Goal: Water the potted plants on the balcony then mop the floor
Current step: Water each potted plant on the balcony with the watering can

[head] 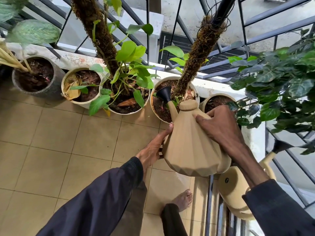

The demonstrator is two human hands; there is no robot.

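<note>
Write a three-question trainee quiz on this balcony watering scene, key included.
1. True or false: the left hand and the right hand both touch the watering can.
2. The can's black rose hangs over: A the grey pot; B the white pot with the moss pole; C the floor tiles.
3. Fill in: watering cans in view number ____.
Key: 1 true; 2 B; 3 two.

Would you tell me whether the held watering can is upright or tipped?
Tipped: the watering can leans forward, its spout out over the white pot's soil.
</note>
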